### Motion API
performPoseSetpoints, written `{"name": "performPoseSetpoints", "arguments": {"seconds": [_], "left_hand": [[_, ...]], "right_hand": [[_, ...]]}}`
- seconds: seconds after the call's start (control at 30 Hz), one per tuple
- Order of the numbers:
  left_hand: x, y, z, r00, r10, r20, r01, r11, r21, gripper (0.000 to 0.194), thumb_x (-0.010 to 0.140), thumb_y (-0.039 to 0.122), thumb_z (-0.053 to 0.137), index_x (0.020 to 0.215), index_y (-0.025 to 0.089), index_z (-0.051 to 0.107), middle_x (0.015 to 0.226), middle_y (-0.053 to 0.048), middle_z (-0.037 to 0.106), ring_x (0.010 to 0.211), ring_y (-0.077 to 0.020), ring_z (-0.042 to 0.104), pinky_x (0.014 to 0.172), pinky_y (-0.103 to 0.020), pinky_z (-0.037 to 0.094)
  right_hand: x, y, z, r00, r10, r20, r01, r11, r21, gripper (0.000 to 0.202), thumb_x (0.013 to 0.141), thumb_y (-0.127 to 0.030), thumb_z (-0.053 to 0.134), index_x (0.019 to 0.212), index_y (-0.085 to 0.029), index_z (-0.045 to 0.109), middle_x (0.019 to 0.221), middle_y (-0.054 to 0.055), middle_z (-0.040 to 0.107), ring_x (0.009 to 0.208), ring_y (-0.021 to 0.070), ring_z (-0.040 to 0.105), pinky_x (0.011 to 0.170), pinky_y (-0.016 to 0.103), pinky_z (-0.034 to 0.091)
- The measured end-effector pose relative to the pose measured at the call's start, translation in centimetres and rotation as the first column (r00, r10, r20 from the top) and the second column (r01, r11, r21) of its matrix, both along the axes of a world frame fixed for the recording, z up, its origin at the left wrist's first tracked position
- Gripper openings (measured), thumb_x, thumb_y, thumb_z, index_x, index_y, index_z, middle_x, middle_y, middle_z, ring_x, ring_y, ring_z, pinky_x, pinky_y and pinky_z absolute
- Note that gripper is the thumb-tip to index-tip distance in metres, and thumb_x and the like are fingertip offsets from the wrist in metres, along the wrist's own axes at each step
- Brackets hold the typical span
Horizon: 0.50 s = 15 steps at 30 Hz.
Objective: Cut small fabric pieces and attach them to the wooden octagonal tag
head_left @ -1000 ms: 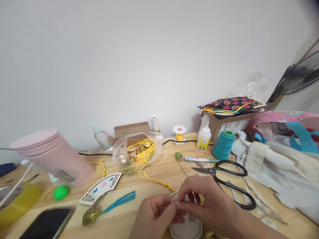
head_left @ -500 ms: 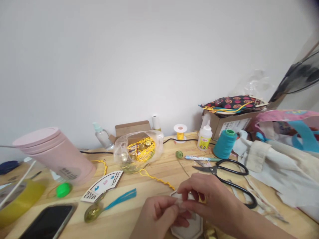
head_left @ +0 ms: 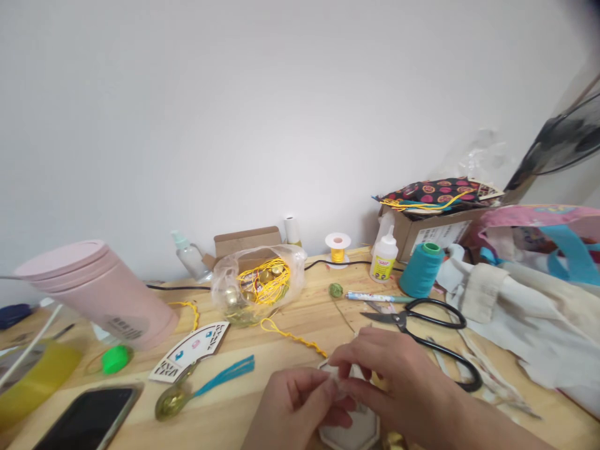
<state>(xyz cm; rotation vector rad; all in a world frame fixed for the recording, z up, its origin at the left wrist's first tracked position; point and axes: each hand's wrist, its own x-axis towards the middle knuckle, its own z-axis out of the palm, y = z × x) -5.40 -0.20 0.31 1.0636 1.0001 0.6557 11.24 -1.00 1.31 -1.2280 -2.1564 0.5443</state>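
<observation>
My left hand (head_left: 300,403) and my right hand (head_left: 398,381) meet at the front of the table, thumbs and fingers closed in a pinch. Between the fingertips is a small whitish translucent piece (head_left: 339,386); its kind is unclear and most of it is covered. Directly under the hands lies a pale hexagonal plaque (head_left: 349,436) with a raised rim, partly hidden. From its upper edge a yellow braided cord (head_left: 300,338) runs out to the left, ending in a loop. Something gold (head_left: 392,440) shows beneath my right wrist.
Black-handled scissors (head_left: 398,320) lie just right of the hands, near a teal thread cone (head_left: 420,270) and a glue bottle (head_left: 384,257). Leftward are a fan-shaped ornament (head_left: 192,347), a phone (head_left: 87,417), a pink tumbler (head_left: 103,294) and a plastic bag (head_left: 222,275) of gold bells and cord.
Both hands stay pinched around the whitish piece, with only a slight shift of the fingers. The whole view has moved a little.
</observation>
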Motion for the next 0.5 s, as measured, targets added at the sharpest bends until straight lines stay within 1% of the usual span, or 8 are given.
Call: {"name": "performPoseSetpoints", "arguments": {"seconds": [0.1, 0.17, 0.23, 0.33, 0.4, 0.5], "left_hand": [[-0.1, 0.1, -0.3, 1.000, -0.002, -0.005, 0.001, 1.000, -0.023, 0.026, 0.064, 0.038, 0.065, 0.065, 0.012, 0.071, 0.060, -0.008, 0.071, 0.055, -0.0146, 0.062, 0.055, -0.022, 0.047], [-0.2, 0.1, -0.5, 1.000, 0.010, 0.005, -0.010, 0.999, -0.033, 0.029, 0.062, 0.040, 0.066, 0.064, 0.012, 0.071, 0.061, -0.009, 0.071, 0.054, -0.0153, 0.063, 0.054, -0.022, 0.047], [-0.2, 0.1, -0.7, 1.000, 0.021, 0.010, -0.020, 0.999, -0.031, 0.029, 0.061, 0.041, 0.066, 0.064, 0.013, 0.071, 0.060, -0.009, 0.071, 0.052, -0.0153, 0.063, 0.054, -0.022, 0.047], [-0.2, 0.1, -0.8, 1.000, 0.005, 0.013, -0.005, 1.000, -0.014, 0.029, 0.062, 0.041, 0.066, 0.063, 0.013, 0.071, 0.057, -0.007, 0.070, 0.052, -0.0144, 0.062, 0.053, -0.021, 0.047], [-0.2, 0.1, -0.7, 1.000, -0.007, 0.013, 0.007, 1.000, -0.006, 0.029, 0.062, 0.041, 0.066, 0.063, 0.013, 0.072, 0.057, -0.006, 0.070, 0.052, -0.0132, 0.062, 0.053, -0.019, 0.047], [-0.3, 0.1, -0.6, 1.000, -0.016, 0.003, 0.016, 1.000, -0.003, 0.028, 0.062, 0.040, 0.067, 0.065, 0.012, 0.072, 0.058, -0.006, 0.070, 0.051, -0.0123, 0.062, 0.052, -0.018, 0.046]], "right_hand": [[0.0, 0.3, 0.1, 0.983, -0.139, -0.121, 0.127, 0.987, -0.101, 0.013, 0.071, -0.013, 0.058, 0.081, -0.021, 0.063, 0.070, -0.001, 0.066, 0.059, 0.0119, 0.054, 0.053, 0.020, 0.040], [0.0, 0.4, 0.0, 0.966, -0.187, -0.179, 0.156, 0.972, -0.175, 0.010, 0.074, -0.017, 0.055, 0.080, -0.020, 0.063, 0.071, 0.000, 0.065, 0.059, 0.0123, 0.054, 0.051, 0.021, 0.041], [-0.1, 0.3, -0.2, 0.960, -0.192, -0.202, 0.138, 0.957, -0.255, 0.011, 0.077, -0.020, 0.053, 0.082, -0.020, 0.062, 0.073, 0.000, 0.064, 0.062, 0.0134, 0.054, 0.053, 0.022, 0.042], [-0.4, 0.1, -0.6, 0.956, -0.177, -0.234, 0.084, 0.930, -0.359, 0.013, 0.075, -0.023, 0.055, 0.086, -0.021, 0.062, 0.074, 0.000, 0.063, 0.065, 0.0143, 0.055, 0.056, 0.024, 0.043], [-0.6, 0.1, -0.8, 0.945, -0.177, -0.274, 0.055, 0.914, -0.402, 0.015, 0.073, -0.021, 0.056, 0.087, -0.021, 0.062, 0.072, -0.001, 0.061, 0.063, 0.0136, 0.054, 0.056, 0.023, 0.043], [-0.8, 0.2, -1.0, 0.914, -0.193, -0.356, 0.020, 0.899, -0.437, 0.019, 0.069, -0.012, 0.056, 0.086, -0.019, 0.062, 0.069, -0.002, 0.059, 0.061, 0.0121, 0.052, 0.055, 0.022, 0.041]]}}
